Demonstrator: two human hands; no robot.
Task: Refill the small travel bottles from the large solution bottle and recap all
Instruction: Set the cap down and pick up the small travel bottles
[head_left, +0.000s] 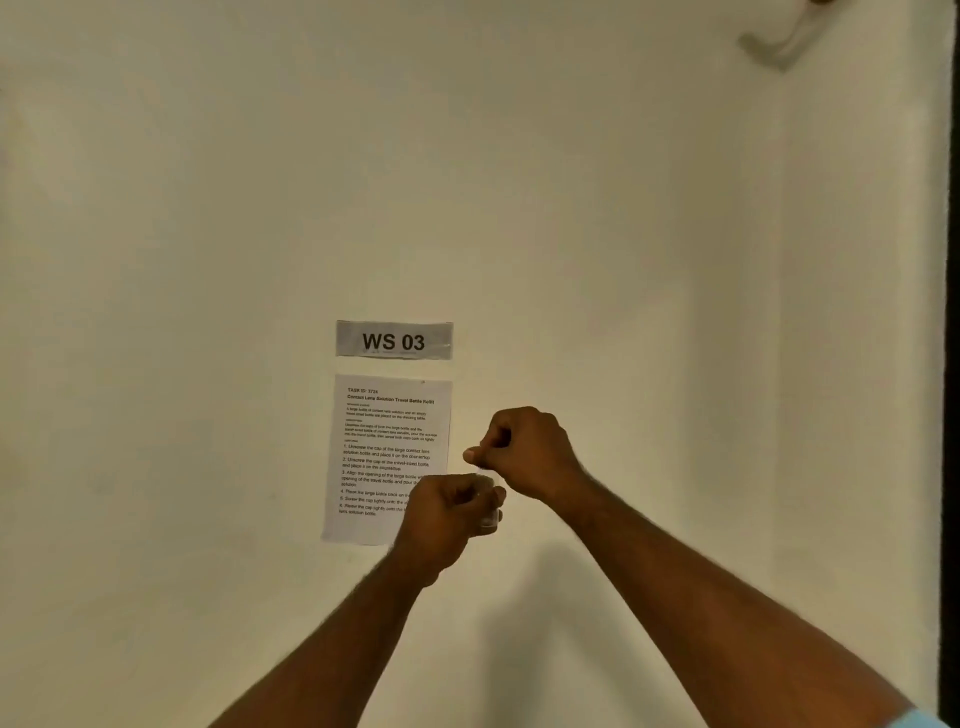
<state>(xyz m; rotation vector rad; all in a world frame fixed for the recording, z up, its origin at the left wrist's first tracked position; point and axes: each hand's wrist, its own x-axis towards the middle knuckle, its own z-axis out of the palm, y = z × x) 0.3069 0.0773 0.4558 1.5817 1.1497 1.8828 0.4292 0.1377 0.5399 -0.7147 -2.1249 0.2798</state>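
The small clear travel bottle (489, 501) is sitting in my left hand (447, 517), raised in front of the pale cream wall (208, 208); I am seeing only a sliver of its transparent body poking out on the right of my curled fingers, which are wrapping around it. The bottle is overlapping the lower right corner of the white printed instruction sheet (387, 452) taped to that wall, and my left fist is covering part of the sheet's last lines.

My right hand (524, 449) is hovering just above the bottle, its fingers curled and the thumb and forefinger pinching together at the bottle's top. I am guessing nothing about what they are pinching: the thing between them is too small and blurred for me to tell whether it is a cap, so I cannot say whether that hand is grasping anything.

Both forearms are reaching up from the bottom of the view, and a light blue sleeve edge (922, 719) is showing at the lower right corner. Above the sheet, a grey label strip reading "WS 03" (394, 340) is stuck to the wall.
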